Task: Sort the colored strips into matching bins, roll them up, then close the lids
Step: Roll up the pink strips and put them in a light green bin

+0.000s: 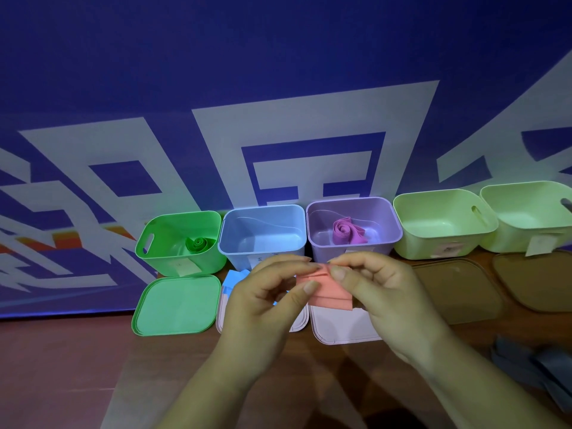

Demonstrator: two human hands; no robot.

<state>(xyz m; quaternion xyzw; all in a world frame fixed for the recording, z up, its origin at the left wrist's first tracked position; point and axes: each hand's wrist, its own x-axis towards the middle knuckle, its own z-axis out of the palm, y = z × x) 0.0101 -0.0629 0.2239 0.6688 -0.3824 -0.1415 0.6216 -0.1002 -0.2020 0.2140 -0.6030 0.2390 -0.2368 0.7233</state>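
Grip of both hands closed on a pink strip (328,289).
It is pinched by left hand (266,301) and right hand (380,292) before the purple bin (353,227).

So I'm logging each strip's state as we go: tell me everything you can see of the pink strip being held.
The pink strip is salmon-pink, flat and matte, like thin foam or rubbery sheet. It is folded or partly rolled into layers, with creases near its top edge. Both hands grip it: the left hand pinches its left side, the right hand its upper right. It is held in the air above the pale lids, in front of the purple bin.
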